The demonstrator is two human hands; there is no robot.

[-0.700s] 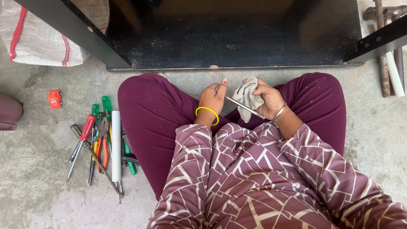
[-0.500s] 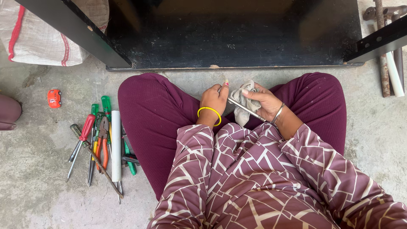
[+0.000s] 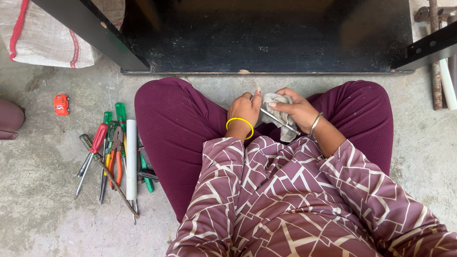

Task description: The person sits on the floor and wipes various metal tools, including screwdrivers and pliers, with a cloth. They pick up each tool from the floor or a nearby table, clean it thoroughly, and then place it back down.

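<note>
I sit cross-legged on a concrete floor in maroon trousers. My left hand [image 3: 244,110], with a yellow bangle at the wrist, grips one end of a thin metal tool [image 3: 278,120] over my lap. My right hand [image 3: 299,108], wearing a silver bangle, holds a grey cloth [image 3: 281,114] wrapped around the tool's shaft. The two hands are close together, nearly touching. The tool's far tip is hidden under the cloth.
A pile of hand tools lies on the floor at my left: red-handled screwdriver [image 3: 94,151], orange-handled pliers [image 3: 115,159], green-handled screwdrivers [image 3: 121,117], a white tube [image 3: 131,159]. A small red object [image 3: 61,104] sits further left. A black metal frame [image 3: 266,38] stands ahead, a white sack [image 3: 43,35] upper left, pipes [image 3: 445,71] at right.
My right hand with the cloth has slid along the metal tool towards my left hand, and the cloth now covers more of the shaft. The tools on the floor have not moved.
</note>
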